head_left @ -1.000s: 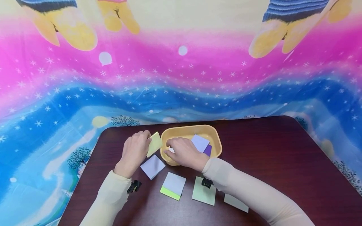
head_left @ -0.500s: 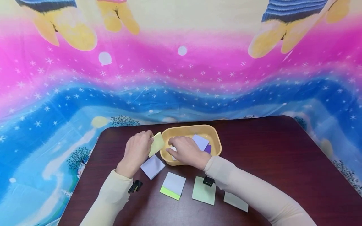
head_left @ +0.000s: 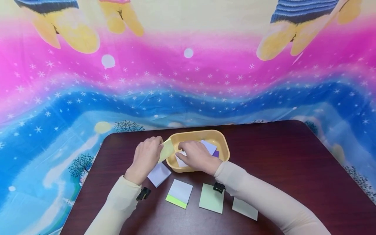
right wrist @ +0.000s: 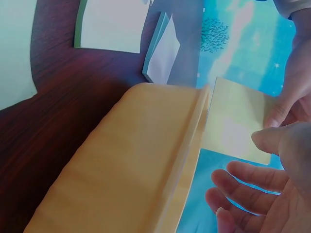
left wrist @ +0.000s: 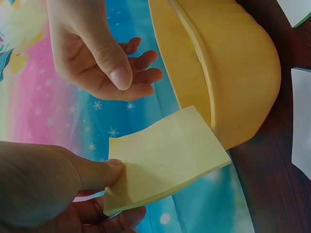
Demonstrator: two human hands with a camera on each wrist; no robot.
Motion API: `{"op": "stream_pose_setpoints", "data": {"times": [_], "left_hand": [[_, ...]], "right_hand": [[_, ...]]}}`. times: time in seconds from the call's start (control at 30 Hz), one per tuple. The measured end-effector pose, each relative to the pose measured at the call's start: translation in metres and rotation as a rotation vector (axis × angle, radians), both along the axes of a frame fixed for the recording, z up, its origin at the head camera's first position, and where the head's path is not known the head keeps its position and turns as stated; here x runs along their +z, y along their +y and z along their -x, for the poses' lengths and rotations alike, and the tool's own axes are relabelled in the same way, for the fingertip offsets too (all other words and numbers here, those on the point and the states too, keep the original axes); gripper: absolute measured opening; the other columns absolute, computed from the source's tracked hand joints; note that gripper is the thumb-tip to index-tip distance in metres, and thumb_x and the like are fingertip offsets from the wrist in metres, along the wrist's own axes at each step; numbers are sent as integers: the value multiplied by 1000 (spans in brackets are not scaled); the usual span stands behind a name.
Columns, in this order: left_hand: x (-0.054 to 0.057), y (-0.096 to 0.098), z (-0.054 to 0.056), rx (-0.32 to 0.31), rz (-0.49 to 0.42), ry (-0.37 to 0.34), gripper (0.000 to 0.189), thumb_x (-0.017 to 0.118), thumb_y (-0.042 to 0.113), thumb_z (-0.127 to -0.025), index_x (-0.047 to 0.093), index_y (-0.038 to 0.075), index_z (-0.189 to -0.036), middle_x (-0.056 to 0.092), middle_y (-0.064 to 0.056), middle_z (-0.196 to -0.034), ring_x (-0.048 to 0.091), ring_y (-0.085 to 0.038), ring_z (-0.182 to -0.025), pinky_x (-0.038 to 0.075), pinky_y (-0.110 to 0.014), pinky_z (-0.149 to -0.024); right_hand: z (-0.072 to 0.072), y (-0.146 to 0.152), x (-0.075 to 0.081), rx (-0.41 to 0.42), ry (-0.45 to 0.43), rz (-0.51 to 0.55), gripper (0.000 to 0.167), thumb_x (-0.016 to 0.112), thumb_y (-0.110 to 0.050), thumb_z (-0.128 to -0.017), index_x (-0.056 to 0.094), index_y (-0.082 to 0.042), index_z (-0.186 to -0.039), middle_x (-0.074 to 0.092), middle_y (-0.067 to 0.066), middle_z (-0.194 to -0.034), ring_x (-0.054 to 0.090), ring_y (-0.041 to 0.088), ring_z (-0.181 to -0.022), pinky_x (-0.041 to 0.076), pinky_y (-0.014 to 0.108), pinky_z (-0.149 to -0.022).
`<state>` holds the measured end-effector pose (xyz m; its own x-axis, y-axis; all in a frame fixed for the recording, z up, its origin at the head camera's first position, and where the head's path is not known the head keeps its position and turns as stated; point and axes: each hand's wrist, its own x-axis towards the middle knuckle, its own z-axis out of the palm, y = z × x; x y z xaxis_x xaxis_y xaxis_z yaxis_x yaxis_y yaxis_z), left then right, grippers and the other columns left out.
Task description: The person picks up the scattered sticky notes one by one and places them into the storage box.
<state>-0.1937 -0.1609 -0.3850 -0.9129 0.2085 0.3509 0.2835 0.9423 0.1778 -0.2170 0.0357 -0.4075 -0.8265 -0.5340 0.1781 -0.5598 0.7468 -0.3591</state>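
Note:
My left hand (head_left: 158, 148) pinches a pale yellow sticky-note pad (head_left: 166, 150) between thumb and fingers, right at the left rim of a yellow plastic tub (head_left: 199, 134). In the left wrist view the pad (left wrist: 165, 160) hangs beside the tub wall (left wrist: 233, 73). My right hand (head_left: 184, 152) reaches into the tub with relaxed fingers and holds nothing (left wrist: 121, 73). It hovers over a white note (head_left: 180, 162). A lavender note (head_left: 210, 146) and a purple one (head_left: 216, 153) lie in the tub.
On the dark wooden table (head_left: 279, 156) in front of the tub lie a lavender pad (head_left: 159, 174), a lavender note on a green one (head_left: 179, 192), a green pad (head_left: 211, 202) and a pale green note (head_left: 244, 209). A colourful cloth (head_left: 188, 81) hangs behind.
My left hand has brought the yellow pad rightward up against the tub's left rim. The right hand has shifted a little further into the tub.

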Motion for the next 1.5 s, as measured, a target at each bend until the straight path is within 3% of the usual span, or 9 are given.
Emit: {"op": "stream_pose_setpoints", "data": {"times": [0.5, 1.5], "left_hand": [[1, 13, 4, -1, 61, -8, 8, 72, 14, -93, 70, 8, -98, 69, -8, -81, 65, -26, -75, 49, -40, -63], [-2, 34, 19, -25, 93, -39, 10, 68, 17, -97, 69, 8, -102, 69, -8, -83, 66, -25, -76, 49, -39, -64]], "right_hand": [[4, 12, -2, -33, -28, 20, 29, 67, -32, -97, 73, -7, -110, 76, 6, -100, 69, 20, -88, 56, 38, -81], [12, 21, -6, -87, -20, -5, 25, 68, -31, -97, 73, -9, -107, 75, 3, -96, 68, 15, -80, 56, 36, -73]]}}
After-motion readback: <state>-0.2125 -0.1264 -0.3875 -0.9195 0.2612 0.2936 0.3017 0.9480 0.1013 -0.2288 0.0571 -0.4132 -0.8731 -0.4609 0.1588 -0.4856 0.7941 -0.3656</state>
